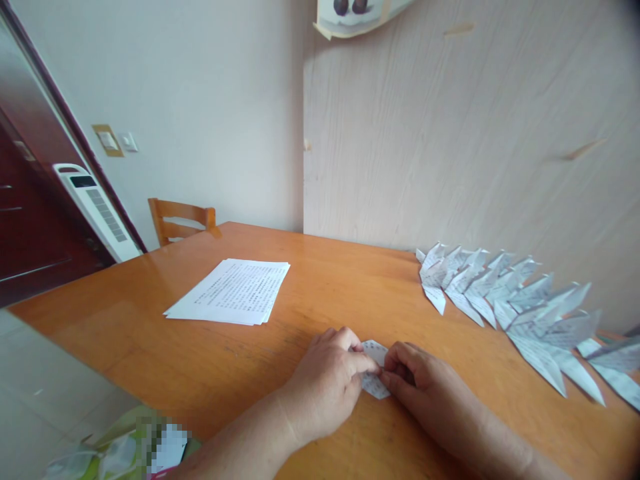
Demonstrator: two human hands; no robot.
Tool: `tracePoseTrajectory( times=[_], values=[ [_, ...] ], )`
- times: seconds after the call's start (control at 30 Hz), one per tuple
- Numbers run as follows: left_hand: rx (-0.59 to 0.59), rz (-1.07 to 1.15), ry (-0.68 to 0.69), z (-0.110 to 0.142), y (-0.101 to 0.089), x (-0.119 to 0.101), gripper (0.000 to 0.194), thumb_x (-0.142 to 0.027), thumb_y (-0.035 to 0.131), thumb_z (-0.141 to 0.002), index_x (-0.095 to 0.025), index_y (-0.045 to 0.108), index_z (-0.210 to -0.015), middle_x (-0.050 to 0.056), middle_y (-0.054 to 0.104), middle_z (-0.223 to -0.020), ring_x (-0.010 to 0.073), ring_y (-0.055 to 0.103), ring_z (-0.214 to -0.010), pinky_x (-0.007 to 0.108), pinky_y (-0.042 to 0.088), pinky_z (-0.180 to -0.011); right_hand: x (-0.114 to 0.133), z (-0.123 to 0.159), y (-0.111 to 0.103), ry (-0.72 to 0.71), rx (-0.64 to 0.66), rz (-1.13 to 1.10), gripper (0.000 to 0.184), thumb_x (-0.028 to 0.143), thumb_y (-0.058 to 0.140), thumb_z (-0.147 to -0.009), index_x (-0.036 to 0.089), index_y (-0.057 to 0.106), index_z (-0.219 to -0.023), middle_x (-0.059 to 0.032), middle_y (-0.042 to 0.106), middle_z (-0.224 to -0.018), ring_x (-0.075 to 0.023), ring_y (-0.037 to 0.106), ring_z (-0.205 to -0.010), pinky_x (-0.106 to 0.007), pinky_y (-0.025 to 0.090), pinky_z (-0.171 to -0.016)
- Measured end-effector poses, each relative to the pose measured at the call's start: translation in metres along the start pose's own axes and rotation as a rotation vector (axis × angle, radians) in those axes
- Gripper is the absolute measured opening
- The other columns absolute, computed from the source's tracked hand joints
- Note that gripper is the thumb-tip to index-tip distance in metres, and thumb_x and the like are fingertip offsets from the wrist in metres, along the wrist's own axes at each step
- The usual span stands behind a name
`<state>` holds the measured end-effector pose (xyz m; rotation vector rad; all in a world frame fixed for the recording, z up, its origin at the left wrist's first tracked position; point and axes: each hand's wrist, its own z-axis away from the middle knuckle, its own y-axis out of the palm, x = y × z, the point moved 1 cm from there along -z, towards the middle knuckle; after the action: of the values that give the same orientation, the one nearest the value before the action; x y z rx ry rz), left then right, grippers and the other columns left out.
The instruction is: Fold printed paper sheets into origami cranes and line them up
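A small folded piece of printed paper (375,368) lies on the orange wooden table (210,360), near its front edge. My left hand (327,380) pinches its left side with fingers curled. My right hand (417,383) pinches the right side, fingers also closed on it. Most of the paper is hidden under my fingers; only a small white part shows between the hands.
A stack of printed sheets (233,291) lies at the table's middle left. Several folded paper shapes (520,303) are lined up along the wall at the right. A wooden chair (180,220) stands behind the table, a white heater (97,210) beside a dark door.
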<state>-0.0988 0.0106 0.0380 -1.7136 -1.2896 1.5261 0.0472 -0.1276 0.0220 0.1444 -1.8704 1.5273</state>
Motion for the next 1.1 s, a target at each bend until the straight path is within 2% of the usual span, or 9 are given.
tracePoseTrajectory(
  times=[0.23,0.53,0.87,1.1],
  values=[
    [0.013,-0.005,0.015,-0.001,-0.001,0.000,0.037,-0.008,0.052,-0.089,-0.032,0.075,-0.106,0.004,0.057,-0.105,0.0212,0.053,-0.102,0.036,0.045,-0.092,0.003,0.006,-0.011,0.066,-0.024,0.105,0.011,0.032,0.058,-0.088,0.023,0.057,-0.081,-0.0004,0.063,-0.077,-0.0176,0.057,-0.070,-0.028,0.037,-0.061],
    [0.003,0.007,0.023,-0.001,0.000,0.001,0.036,-0.010,0.052,-0.090,-0.031,0.074,-0.108,0.004,0.058,-0.108,0.0219,0.054,-0.105,0.037,0.045,-0.094,-0.011,0.002,-0.015,0.178,0.040,0.160,0.014,0.036,0.062,-0.085,0.023,0.057,-0.081,0.0002,0.063,-0.069,-0.0167,0.055,-0.062,-0.027,0.030,-0.054],
    [-0.007,0.041,0.014,-0.001,0.001,0.003,0.038,-0.009,0.050,-0.089,-0.029,0.075,-0.110,0.005,0.060,-0.109,0.0220,0.055,-0.107,0.038,0.044,-0.097,-0.026,0.008,-0.027,0.209,0.027,0.101,0.012,0.031,0.064,-0.082,0.022,0.058,-0.076,0.0013,0.060,-0.063,-0.0147,0.051,-0.058,-0.026,0.028,-0.053],
    [0.013,0.065,-0.014,-0.002,-0.001,0.002,0.037,-0.010,0.050,-0.090,-0.031,0.075,-0.108,0.005,0.060,-0.110,0.0229,0.054,-0.108,0.039,0.043,-0.098,-0.032,0.012,-0.037,0.171,0.033,0.073,0.008,0.027,0.059,-0.082,0.023,0.056,-0.076,0.0020,0.058,-0.065,-0.0158,0.051,-0.060,-0.027,0.030,-0.052]
  ],
)
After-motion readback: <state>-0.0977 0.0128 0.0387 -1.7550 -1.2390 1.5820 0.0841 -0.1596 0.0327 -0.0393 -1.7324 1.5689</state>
